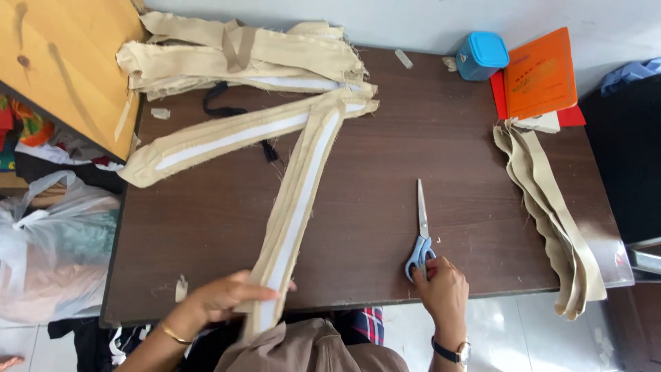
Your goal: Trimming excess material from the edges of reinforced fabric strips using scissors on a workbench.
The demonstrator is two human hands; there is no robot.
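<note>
My left hand [220, 297] grips the near end of a long beige fabric strip with a white centre band [296, 200], which runs diagonally up the dark brown table [385, 131]. My right hand [444, 289] rests on the blue handles of a pair of scissors [421, 238] lying flat, blades pointing away from me. A second similar strip [220, 141] lies angled to the left, meeting a pile of beige strips [241, 55] at the far left.
More beige strips [551, 213] hang over the table's right side. A blue box [482, 55] and an orange booklet [540, 72] sit at the far right. A wooden board [62, 62] and a plastic bag [48, 241] are to the left.
</note>
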